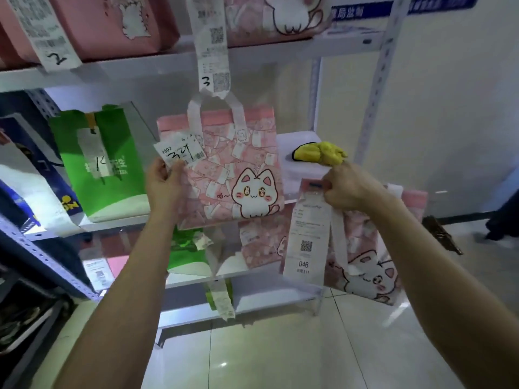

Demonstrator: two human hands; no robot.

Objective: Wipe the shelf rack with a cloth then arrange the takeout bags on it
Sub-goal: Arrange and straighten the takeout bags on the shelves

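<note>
A pink cat-print takeout bag [233,169] stands on the middle shelf [297,147] of the white rack. My left hand [164,183] grips its left edge beside a paper slip marked 34. My right hand [348,186] holds the handles of a second pink cat bag [365,265], which hangs in the air to the right of the rack with a long receipt [307,237] numbered 046 dangling from it. A yellow cloth [323,154] lies crumpled on the same shelf, just above my right hand.
A green bag [106,161] stands left of the pink bag. More pink bags [112,23] with numbered receipts fill the top shelf. Green and pink bags sit on the lower shelf [252,273]. A dark rack [33,248] stands at the left. Glossy tiled floor [280,346] lies below.
</note>
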